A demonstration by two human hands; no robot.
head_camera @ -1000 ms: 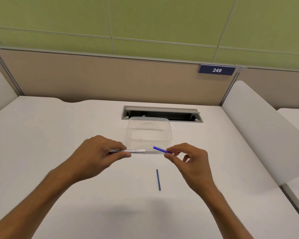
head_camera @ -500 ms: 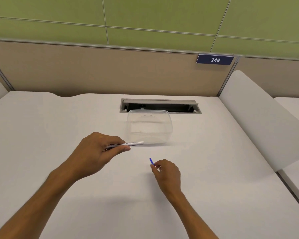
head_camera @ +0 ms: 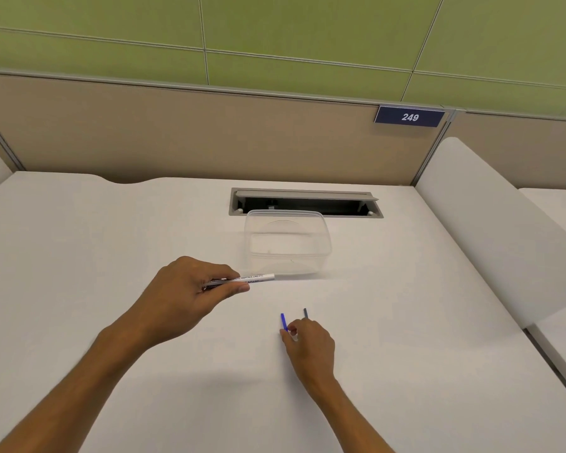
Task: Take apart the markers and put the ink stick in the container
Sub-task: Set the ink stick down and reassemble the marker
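From the head view, the main risk lies with the right hand (head_camera: 309,346), low over the middle of the white desk (head_camera: 111,223). It pinches a thin blue ink stick (head_camera: 284,322) between thumb and forefinger, and a second, darker ink stick (head_camera: 305,312) shows just past its fingers (head_camera: 291,330). I cannot tell whether the darker one is gripped or lying on the desk under the fingertips. If the hand tries to gather both at once, one could slip free and roll across the smooth top, since they are so slender and the hold is only at one end. Ink could also smear on the fingers or the desk.

The clear container (head_camera: 288,243) stands toward the far edge of the desk, just in front of the cable slot (head_camera: 304,204), and looks empty, so no ink stick is in it yet. A careless drop from the side might catch its rim and bounce out.

The left hand (head_camera: 190,292) is curled, with thumb and forefinger closed on the white marker barrel (head_camera: 252,280), whose free end points toward the near wall of the container, close to it. Whether the barrel holds anything more cannot be seen.
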